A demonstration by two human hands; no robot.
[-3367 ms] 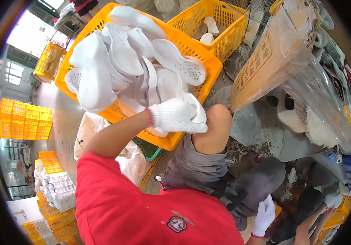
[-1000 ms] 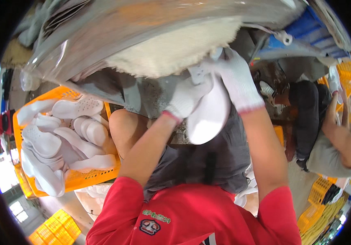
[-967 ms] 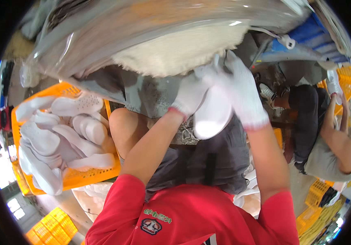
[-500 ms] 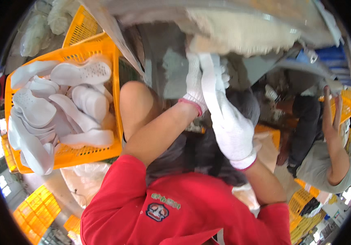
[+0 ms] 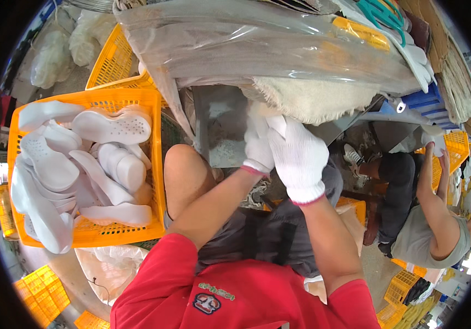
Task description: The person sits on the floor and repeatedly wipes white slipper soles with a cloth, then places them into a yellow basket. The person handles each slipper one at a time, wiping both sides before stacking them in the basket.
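Note:
My left hand [image 5: 259, 151] and my right hand [image 5: 300, 159], both in white knit gloves with pink cuffs, are close together below a fringed cream fleece cloth [image 5: 317, 101]. The right is closed, its fingers curled away from view; whatever it grips is hidden. Motion smears the fingers of the left. A pale cream rounded surface [image 5: 261, 109] shows just beyond them, too blurred to name. To the left, an orange plastic crate [image 5: 161, 164] holds several white foam shoe soles [image 5: 112, 127], some dotted with small holes, stacked loosely.
Above my hands, clear plastic sheeting [image 5: 213, 46] covers a bench, with teal-handled scissors [image 5: 386, 19] at its far right. A grey metal housing [image 5: 221, 126] stands beyond my knees. At right, another person [image 5: 433, 219] sits holding something white. A second orange crate [image 5: 112, 60] stands behind the first.
My right hand has swung up and closed in beside the left. The long white sole-like piece seen between the hands is now hidden. The view has tilted, showing more of the bench.

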